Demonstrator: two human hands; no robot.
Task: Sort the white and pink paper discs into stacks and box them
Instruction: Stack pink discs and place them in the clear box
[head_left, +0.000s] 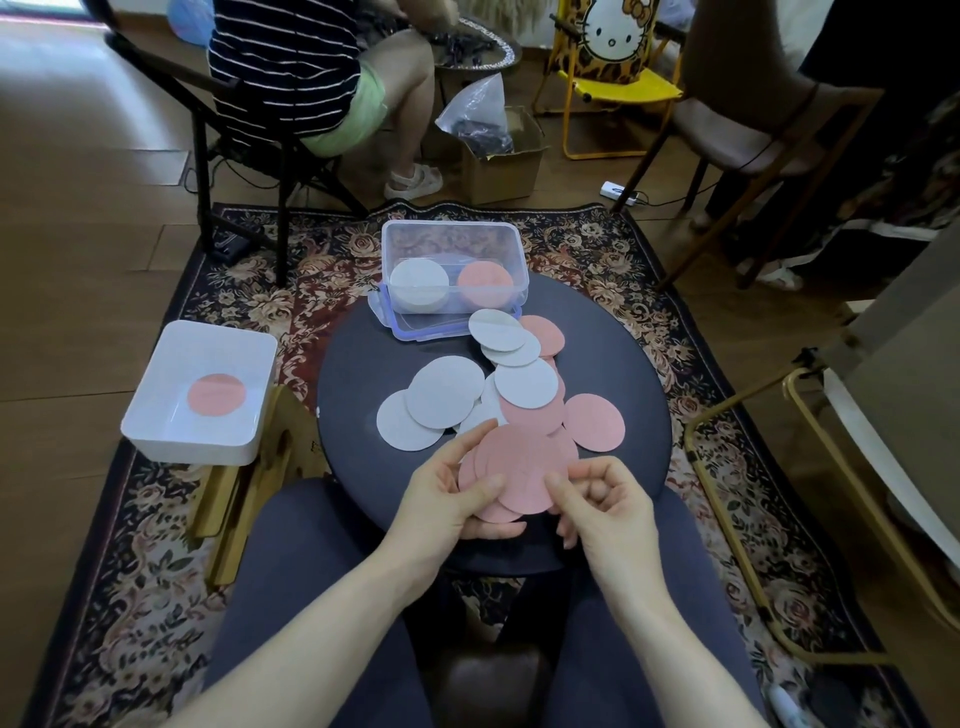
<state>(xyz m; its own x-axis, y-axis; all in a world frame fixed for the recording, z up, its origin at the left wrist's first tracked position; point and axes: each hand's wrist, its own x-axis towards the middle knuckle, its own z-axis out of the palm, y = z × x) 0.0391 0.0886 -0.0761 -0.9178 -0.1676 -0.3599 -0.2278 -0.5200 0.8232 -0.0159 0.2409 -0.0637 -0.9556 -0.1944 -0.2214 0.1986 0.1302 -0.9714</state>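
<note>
In the head view, the only one we have, we sit at a small dark round table (363, 364) in the middle of the frame. Just below centre our left hand (457, 493) grasps a small fan of pink discs (519, 467), thumb over the top and fingers underneath. Our right hand (602, 499) meets the fan's right edge with its fingers curled; whether it actually pinches a disc or only steadies the edge, we cannot tell.

Above the hands, a loose spread of white discs (444, 392) and more pink discs (595, 421) overlap on the tabletop, unsorted. At the table's far edge, upper centre, a clear plastic box (452, 228) stands on its lid and already holds a white stack (420, 283) on the left and a pink stack (485, 286) beside it. At the left of the frame a white tray (156, 395) holds a single pink disc (216, 395).

We judge the job partly done: both stacks are started in the box, yet a good share of discs remains on the table, and the pink ones in hand still need squaring up and boxing.
</note>
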